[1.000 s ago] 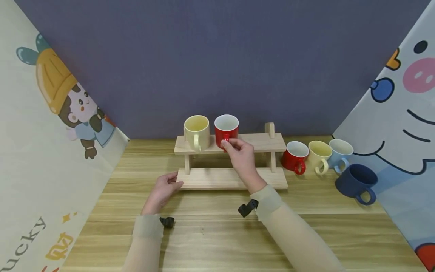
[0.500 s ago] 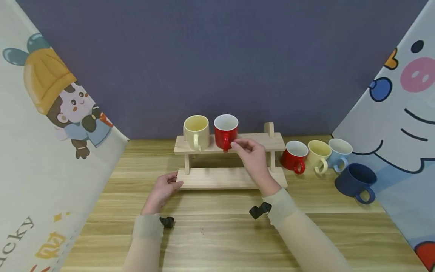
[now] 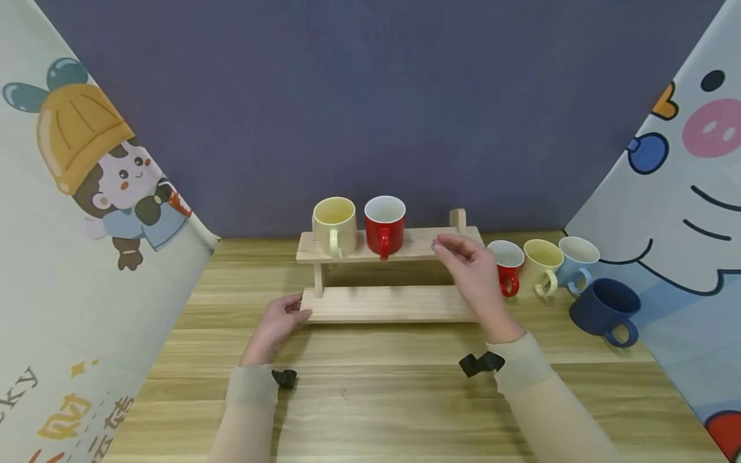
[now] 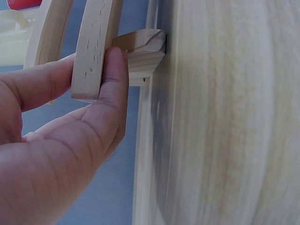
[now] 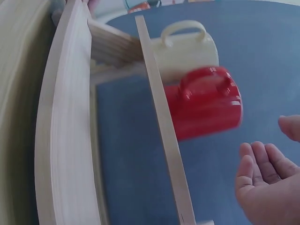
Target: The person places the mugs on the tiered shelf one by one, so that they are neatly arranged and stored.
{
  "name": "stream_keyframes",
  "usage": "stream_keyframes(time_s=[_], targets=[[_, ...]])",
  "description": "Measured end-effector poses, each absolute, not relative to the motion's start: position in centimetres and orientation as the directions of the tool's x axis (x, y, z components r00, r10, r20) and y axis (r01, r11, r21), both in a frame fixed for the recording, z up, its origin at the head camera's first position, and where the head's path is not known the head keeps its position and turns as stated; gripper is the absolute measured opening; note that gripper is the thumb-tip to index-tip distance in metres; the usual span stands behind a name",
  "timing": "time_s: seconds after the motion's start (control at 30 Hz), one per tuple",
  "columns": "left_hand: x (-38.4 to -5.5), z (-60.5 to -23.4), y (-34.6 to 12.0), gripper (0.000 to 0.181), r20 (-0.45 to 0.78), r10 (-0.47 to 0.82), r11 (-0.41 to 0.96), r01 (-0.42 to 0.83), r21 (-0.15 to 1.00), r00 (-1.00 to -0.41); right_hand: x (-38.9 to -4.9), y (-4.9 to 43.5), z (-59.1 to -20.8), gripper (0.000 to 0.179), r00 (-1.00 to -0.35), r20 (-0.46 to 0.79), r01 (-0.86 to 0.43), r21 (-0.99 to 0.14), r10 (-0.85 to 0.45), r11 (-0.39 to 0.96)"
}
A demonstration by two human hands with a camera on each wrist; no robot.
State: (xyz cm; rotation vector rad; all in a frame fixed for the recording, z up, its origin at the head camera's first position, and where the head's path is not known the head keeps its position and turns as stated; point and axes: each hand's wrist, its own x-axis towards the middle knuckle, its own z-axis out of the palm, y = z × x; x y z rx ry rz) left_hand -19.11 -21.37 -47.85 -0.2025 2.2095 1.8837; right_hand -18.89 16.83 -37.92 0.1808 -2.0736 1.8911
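- Tabletop (image 3: 370, 411): one rack (image 3: 399, 305), four mugs (image 3: 534, 270) alongside.
- Upper tier (image 3: 421, 243): one yellow mug (image 3: 347, 230), one red mug (image 3: 395, 234).
- Left hand (image 3: 276, 326) pinches lower tier (image 3: 341, 305).
- Right hand (image 3: 478, 275) near upper tier, thumb apart from fingers.

And the left hand (image 4: 70, 136) pinches the rack's (image 4: 143, 40) lower board (image 4: 86, 70) at its end edge, digits on both faces! Past the upper board's (image 4: 49, 33) edge shows a pale yellow mug (image 4: 11, 47); bench (image 4: 225, 117) close alongside.

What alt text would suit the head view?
A person's left hand grips the lower shelf of a wooden rack; the empty right hand is near the upper shelf, which holds a yellow mug and a red mug. Four more mugs sit at right.
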Motion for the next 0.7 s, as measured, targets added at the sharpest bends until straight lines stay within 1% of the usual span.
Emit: stream_keyframes(time_s=[0.2, 0.37, 0.43, 0.7], targets=[[-19.0, -47.7, -21.3, 0.058, -0.262, 0.044, 0.17, -0.251, 0.953, -0.964, -17.8, 19.4, -37.6, 0.035, -0.932, 0.322, -0.315, -0.947, 0.168, 0.064], [-18.9, -47.7, -21.3, 0.058, -0.261, 0.047, 0.161, -0.25, 0.955, -0.964, -17.0, 21.6, -37.7, 0.034, -0.917, 0.323, -0.298, -0.945, 0.234, 0.137], [-18.9, -47.6, -21.3, 0.058, -0.263, 0.046, 0.156, -0.254, 0.955, -0.964, -16.6, 22.5, -37.8, 0.035, -0.912, 0.324, -0.282, -0.941, 0.251, 0.187], [-18.6, -47.5, -21.3, 0.058, -0.254, 0.053, 0.152, -0.244, 0.958, -0.966, -15.0, 26.0, -37.9, 0.04, -0.9, 0.291, -0.193, -0.933, 0.323, 0.304]])
